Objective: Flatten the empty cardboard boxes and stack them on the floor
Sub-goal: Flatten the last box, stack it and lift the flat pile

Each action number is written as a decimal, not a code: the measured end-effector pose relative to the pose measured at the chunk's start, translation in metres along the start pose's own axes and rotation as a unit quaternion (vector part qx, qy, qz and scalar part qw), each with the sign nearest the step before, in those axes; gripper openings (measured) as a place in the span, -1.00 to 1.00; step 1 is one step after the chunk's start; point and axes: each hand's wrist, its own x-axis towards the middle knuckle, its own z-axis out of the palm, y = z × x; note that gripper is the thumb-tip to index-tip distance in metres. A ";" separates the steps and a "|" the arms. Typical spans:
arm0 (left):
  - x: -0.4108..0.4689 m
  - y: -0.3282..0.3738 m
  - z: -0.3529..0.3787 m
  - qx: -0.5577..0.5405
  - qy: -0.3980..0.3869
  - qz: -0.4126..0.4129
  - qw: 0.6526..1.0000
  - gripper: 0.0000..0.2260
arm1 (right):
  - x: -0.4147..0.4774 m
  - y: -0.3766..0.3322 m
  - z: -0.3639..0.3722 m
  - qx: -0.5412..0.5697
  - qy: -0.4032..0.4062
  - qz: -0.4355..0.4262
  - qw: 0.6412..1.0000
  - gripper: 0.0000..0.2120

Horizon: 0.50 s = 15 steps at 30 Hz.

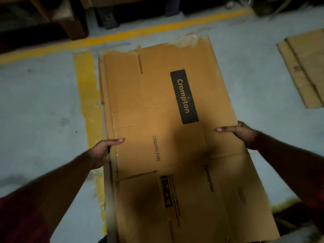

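On my feed the flattened box (166, 128) fills the middle of the frame, from upper centre down to the bottom edge, and I judge the flattening of this one done: it lies as a thin brown slab, panels and flaps in one plane, crease lines showing as faint grooves. What is left, as I read it, is setting it down on the stack. More flat cardboard (305, 67) lies on the floor (43, 102) at the right edge of the frame, well apart from this box, perhaps the pile it belongs on. The left hand (103, 151) grips the box's left edge, thumb on top, the other fingers hidden underneath. The right hand (240, 134) pinches the right edge the same way. The board is matte corrugated stock with black print, its far edge torn and ragged with shiny tape remnants. The floor is pale, scuffed concrete crossed by worn yellow lines (85, 85). Whether the box touches the floor I cannot tell.
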 end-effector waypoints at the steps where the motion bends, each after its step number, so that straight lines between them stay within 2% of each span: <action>1: -0.015 0.007 -0.003 -0.001 0.005 0.005 1.000 -0.09 | -0.016 -0.012 0.002 0.003 0.004 -0.005 1.000 -0.30; 6: -0.110 0.049 -0.011 0.005 0.038 0.031 0.999 -0.31 | -0.099 -0.069 0.013 0.020 0.007 -0.033 0.999 -0.29; 8: -0.172 0.073 -0.004 0.024 0.054 0.049 0.997 -0.51 | -0.140 -0.089 0.020 0.025 0.002 -0.041 0.999 -0.27; 10: -0.235 0.093 -0.001 0.036 0.056 0.060 0.996 -0.65 | -0.187 -0.108 0.027 0.025 0.000 -0.053 0.998 -0.16; 12: -0.301 0.108 -0.003 0.045 0.067 0.065 0.995 -0.70 | -0.239 -0.132 0.038 0.031 -0.011 -0.066 0.997 -0.08; 15: -0.399 0.124 -0.017 0.046 0.097 0.078 0.991 -0.60 | -0.315 -0.168 0.056 0.047 -0.035 -0.071 0.996 -0.18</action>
